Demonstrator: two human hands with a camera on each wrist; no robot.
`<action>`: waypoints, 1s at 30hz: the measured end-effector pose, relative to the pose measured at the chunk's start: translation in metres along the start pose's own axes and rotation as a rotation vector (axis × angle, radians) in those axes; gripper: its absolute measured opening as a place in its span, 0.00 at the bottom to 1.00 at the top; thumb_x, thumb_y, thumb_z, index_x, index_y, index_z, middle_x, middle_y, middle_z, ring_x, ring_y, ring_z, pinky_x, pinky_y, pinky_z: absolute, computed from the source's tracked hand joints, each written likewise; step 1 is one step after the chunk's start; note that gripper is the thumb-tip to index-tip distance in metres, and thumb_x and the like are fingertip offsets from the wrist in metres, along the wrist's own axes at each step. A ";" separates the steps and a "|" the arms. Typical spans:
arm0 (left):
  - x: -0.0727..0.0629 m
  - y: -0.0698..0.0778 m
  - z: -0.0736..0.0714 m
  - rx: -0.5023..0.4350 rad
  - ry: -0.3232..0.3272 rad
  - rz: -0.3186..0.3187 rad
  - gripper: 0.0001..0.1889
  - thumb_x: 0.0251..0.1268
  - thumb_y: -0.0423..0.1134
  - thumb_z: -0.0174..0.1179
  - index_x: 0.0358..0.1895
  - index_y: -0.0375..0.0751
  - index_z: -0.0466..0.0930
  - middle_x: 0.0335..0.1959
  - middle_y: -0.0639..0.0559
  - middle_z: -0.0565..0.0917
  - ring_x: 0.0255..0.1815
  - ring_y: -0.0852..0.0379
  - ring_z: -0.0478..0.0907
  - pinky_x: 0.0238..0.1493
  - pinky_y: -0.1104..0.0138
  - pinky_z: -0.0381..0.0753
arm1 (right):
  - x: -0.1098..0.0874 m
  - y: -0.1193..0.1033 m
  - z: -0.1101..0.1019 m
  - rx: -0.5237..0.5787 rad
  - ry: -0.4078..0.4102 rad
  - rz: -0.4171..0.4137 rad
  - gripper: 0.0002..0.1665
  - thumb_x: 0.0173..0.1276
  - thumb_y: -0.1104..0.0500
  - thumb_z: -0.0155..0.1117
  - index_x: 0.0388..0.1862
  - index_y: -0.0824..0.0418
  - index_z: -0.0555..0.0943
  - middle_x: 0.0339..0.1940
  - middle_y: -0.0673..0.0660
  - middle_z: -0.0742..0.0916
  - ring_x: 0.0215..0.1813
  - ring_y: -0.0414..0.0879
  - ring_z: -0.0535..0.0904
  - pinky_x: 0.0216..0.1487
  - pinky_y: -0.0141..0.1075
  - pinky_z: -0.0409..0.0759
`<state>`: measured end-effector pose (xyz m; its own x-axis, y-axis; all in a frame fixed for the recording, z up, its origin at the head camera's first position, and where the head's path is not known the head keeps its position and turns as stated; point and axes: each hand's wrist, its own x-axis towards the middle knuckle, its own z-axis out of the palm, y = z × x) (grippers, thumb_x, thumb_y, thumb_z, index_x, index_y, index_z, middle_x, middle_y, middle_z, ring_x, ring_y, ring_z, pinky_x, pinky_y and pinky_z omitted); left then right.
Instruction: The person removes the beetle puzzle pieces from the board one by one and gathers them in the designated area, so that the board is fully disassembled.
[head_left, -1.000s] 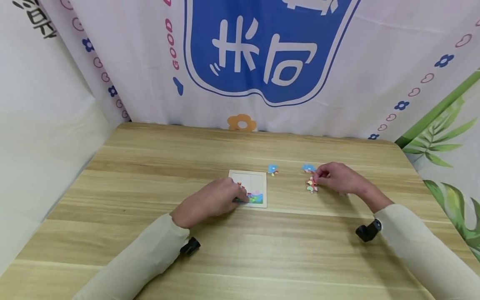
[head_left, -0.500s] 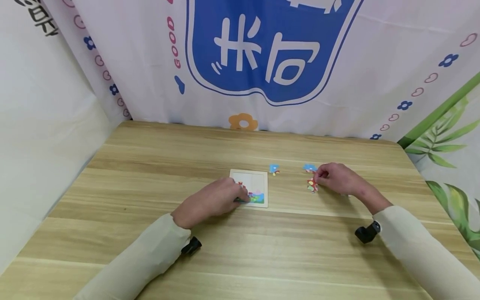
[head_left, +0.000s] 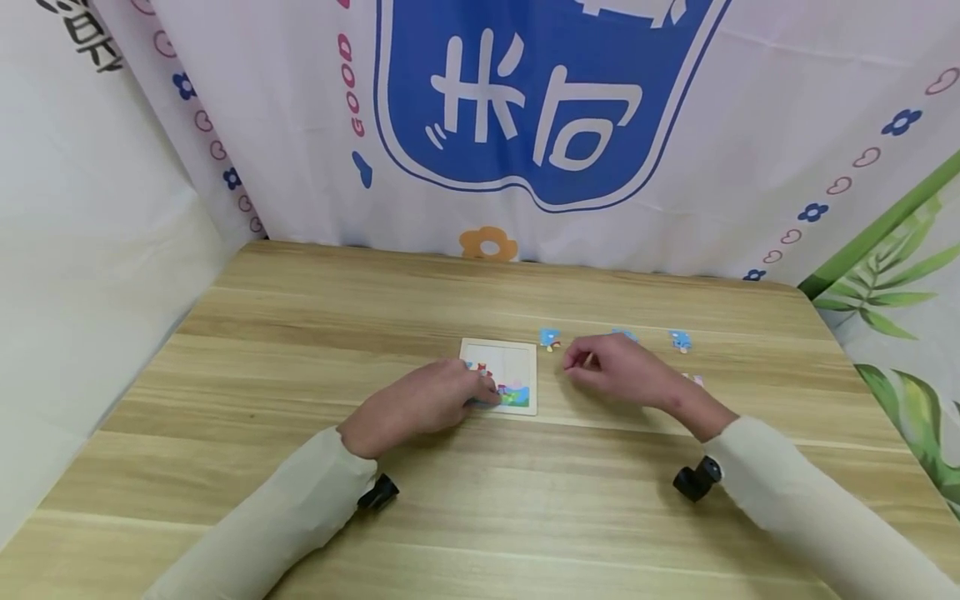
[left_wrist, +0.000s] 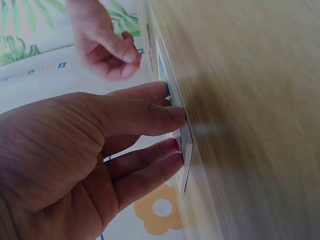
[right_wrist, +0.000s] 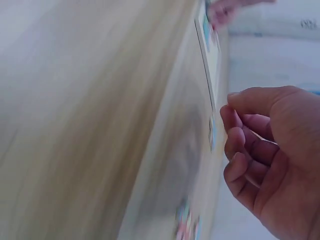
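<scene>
A small square puzzle tray (head_left: 498, 342) with a pale border lies flat on the table, its picture partly filled along the bottom and left. My left hand (head_left: 431, 398) rests its fingertips and thumb on it, covering the lower left part. In the left wrist view the tray (left_wrist: 186, 165) appears almost edge-on under those fingertips. My right hand (head_left: 622, 371) hovers just right of the tray, fingers loosely curled and thumb near the index finger, with nothing visible between them. Nearest to it is a blue puzzle piece (head_left: 550, 337). A red-and-green piece (right_wrist: 183, 222) lies on the table, hidden by the hand in the head view.
More loose pieces lie on the right: a blue one (head_left: 624, 334) partly behind the right hand, another blue one (head_left: 680, 340) farther right, and a pinkish one (head_left: 697, 380) near the wrist. A printed curtain (head_left: 300, 167) hangs along the table's back edge.
My right hand has left the red-and-green piece and moved left toward the tray, uncovering a blue piece at the right. My left hand stays on the tray.
</scene>
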<state>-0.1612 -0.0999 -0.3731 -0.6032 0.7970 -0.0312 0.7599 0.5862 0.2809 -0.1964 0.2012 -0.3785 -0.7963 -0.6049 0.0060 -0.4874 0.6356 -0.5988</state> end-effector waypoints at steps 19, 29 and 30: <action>-0.004 0.006 0.004 0.098 0.000 -0.025 0.15 0.68 0.23 0.63 0.44 0.48 0.90 0.32 0.53 0.86 0.25 0.57 0.73 0.29 0.66 0.76 | 0.058 -0.037 0.034 -0.035 -0.140 -0.084 0.16 0.70 0.64 0.68 0.56 0.62 0.85 0.43 0.49 0.87 0.44 0.43 0.81 0.49 0.37 0.79; -0.006 0.008 0.004 0.174 0.013 -0.013 0.14 0.66 0.22 0.63 0.36 0.48 0.89 0.25 0.55 0.82 0.24 0.59 0.73 0.28 0.65 0.77 | 0.066 -0.046 0.031 -0.105 -0.240 -0.063 0.24 0.71 0.65 0.66 0.66 0.63 0.81 0.48 0.52 0.85 0.47 0.46 0.77 0.52 0.39 0.77; -0.006 0.007 0.004 0.167 0.011 -0.015 0.14 0.66 0.22 0.63 0.37 0.48 0.89 0.25 0.55 0.82 0.24 0.58 0.73 0.27 0.65 0.77 | 0.066 -0.047 0.031 -0.110 -0.249 -0.062 0.25 0.71 0.65 0.65 0.67 0.63 0.81 0.48 0.53 0.84 0.47 0.46 0.77 0.52 0.39 0.77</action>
<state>-0.1511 -0.0998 -0.3748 -0.6163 0.7871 -0.0237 0.7803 0.6145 0.1168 -0.2154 0.1166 -0.3750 -0.6580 -0.7347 -0.1653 -0.5789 0.6339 -0.5129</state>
